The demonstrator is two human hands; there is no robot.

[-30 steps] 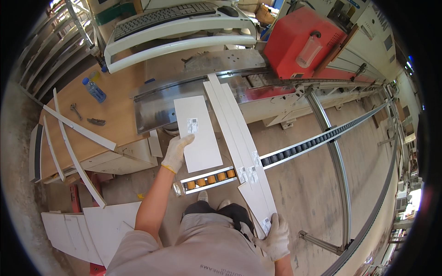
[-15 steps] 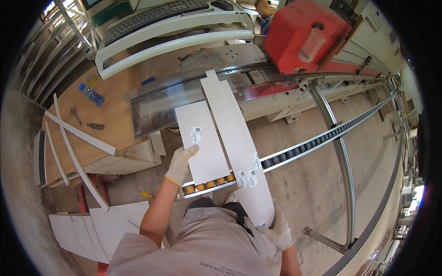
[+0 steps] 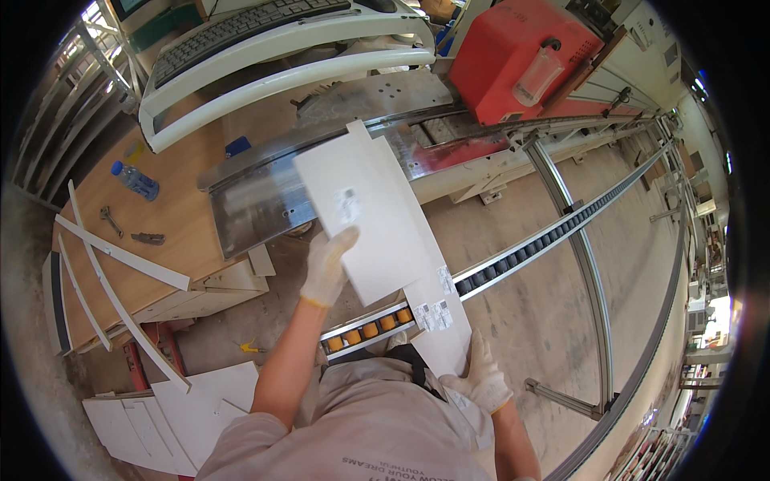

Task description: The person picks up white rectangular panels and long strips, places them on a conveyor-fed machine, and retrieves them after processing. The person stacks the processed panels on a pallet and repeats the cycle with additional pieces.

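Head view: the gloved right hand (image 3: 484,378), just beside the shirt (image 3: 345,425), grips the near right corner of the long boards (image 3: 435,276), which lie across the roller track (image 3: 513,268) and reach the steel bed (image 3: 261,208). Farther out, the gloved left hand (image 3: 329,260) grips the short panel (image 3: 373,232) by its left edge, thumb on top, the fingers beneath hidden. The panel overlaps the boards from above; whether they touch, one cannot tell. White sheets (image 3: 200,409) lie on the floor to the left. Beyond them, strips (image 3: 132,252) lie crossed on the bench (image 3: 180,228), near a wrench (image 3: 111,220) and a bottle (image 3: 136,183). Farthest off are a keyboard (image 3: 249,36) and a red machine (image 3: 513,68).
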